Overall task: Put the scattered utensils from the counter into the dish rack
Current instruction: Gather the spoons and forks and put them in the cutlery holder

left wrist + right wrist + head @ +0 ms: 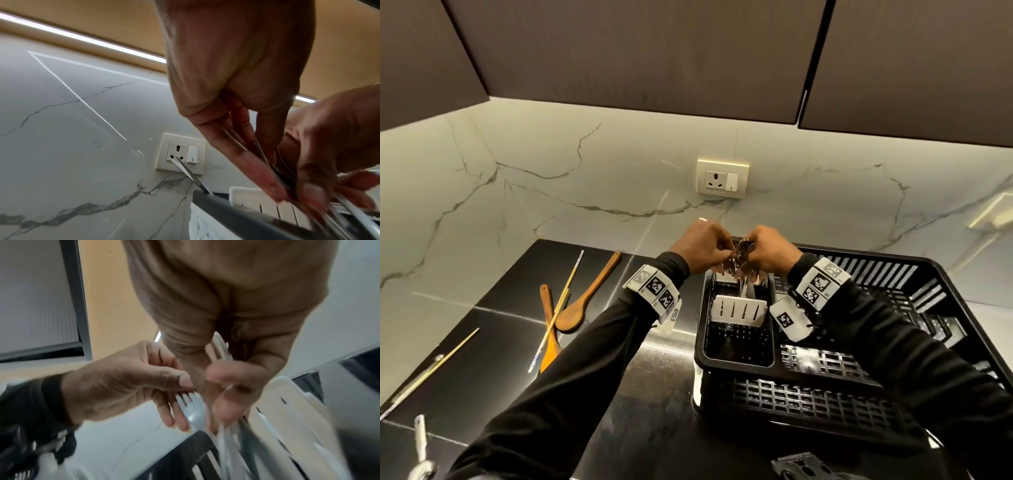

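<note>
Both hands hold metal cutlery over the dish rack (859,404).

The left hand (702,248) pinches a fork (190,408) by its tines; the right hand (774,251) grips a bunch of cutlery (743,253) above the rack's corner compartment. Wooden spoons (582,301) lie on the worktop (493,359), well apart.

Sleeves: long black fitted sleeves (571,370) are covering both arms down to the wrists
Left wrist band: a white band (654,289) is wrapping the left cuff, carrying black-and-white square code markers
Right wrist band: a matching white band (822,281) with the same code markers is circling the right cuff
Hanging tag: a white tag (789,322) with one square marker is dangling just below the right wrist band
Hands: the left hand (700,248) and right hand (775,251) are wearing no gloves
</note>
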